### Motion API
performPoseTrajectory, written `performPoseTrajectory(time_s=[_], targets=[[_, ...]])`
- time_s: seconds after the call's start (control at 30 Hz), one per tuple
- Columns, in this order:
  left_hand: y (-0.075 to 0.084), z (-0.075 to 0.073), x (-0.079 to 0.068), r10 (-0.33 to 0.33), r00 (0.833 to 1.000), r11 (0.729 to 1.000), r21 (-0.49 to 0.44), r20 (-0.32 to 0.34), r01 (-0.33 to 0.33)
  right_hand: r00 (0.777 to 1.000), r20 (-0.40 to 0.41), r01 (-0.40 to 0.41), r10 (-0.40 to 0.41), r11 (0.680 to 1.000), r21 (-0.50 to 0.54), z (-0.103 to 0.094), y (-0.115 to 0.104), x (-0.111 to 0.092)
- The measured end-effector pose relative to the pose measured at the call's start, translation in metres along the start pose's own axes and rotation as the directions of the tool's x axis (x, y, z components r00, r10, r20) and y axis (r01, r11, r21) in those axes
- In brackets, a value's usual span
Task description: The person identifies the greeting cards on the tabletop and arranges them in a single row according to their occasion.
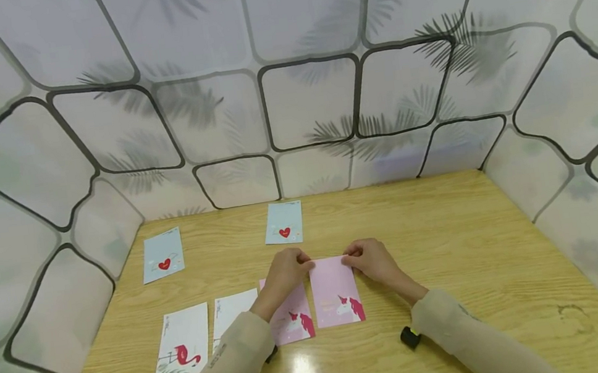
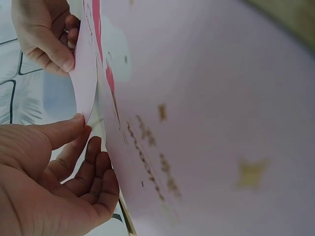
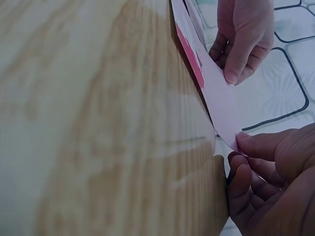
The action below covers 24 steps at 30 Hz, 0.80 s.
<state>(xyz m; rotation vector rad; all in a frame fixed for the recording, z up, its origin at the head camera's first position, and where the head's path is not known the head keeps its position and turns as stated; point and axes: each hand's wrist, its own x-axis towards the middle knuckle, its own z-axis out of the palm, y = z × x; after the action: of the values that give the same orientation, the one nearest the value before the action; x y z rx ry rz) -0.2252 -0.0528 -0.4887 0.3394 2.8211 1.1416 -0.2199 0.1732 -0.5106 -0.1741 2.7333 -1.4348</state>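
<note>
Nearest, the left sleeve [image 1: 236, 359] crosses part of the white flamingo card [image 1: 179, 344] and of a second white card [image 1: 232, 306] on the table [image 1: 448, 212]; if that arm sags or sweeps sideways, the cuff could drag either one askew. Just beyond, a pink unicorn card [image 1: 297, 308] lies partly under the left forearm, its upper part hidden there. Immediately to its right, with only a thin gap at the table, is the held pink card [image 1: 335, 288], the one being handled. The left hand [image 1: 285, 270] pinches its far left corner between thumb and finger, and the right hand [image 1: 372, 259] pinches the far right corner the same way, the other fingers curled loosely. In both wrist views the far end bows up off the table, so squeezing the corners or pulling them unevenly could crease the card or leave it crooked. If one grip lets go first, the card might swing round; a shift leftward could slide its edge over or under its pink neighbour. Farther off, a blue heart card [image 1: 283, 219] lies just past the left hand, where a careless knuckle might nudge it, while another blue card [image 1: 162, 253] sits well apart at the far left.
</note>
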Motion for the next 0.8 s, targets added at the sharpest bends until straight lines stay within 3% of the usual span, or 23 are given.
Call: performPoseTrajectory(time_s=[0.37, 0.8], targets=[[0.004, -0.0001, -0.0006, -0.087, 0.995, 0.996, 0.005, 0.052, 0.087, 0.999, -0.005, 0.039, -0.04, 0.994, -0.103, -0.0002, -0.0015, 0.001], [0.0041, 0.0021, -0.003, -0.091, 0.994, 0.995, 0.033, 0.053, 0.09, 0.996, 0.002, 0.087, -0.088, 0.981, -0.174, 0.0033, 0.0017, 0.0027]])
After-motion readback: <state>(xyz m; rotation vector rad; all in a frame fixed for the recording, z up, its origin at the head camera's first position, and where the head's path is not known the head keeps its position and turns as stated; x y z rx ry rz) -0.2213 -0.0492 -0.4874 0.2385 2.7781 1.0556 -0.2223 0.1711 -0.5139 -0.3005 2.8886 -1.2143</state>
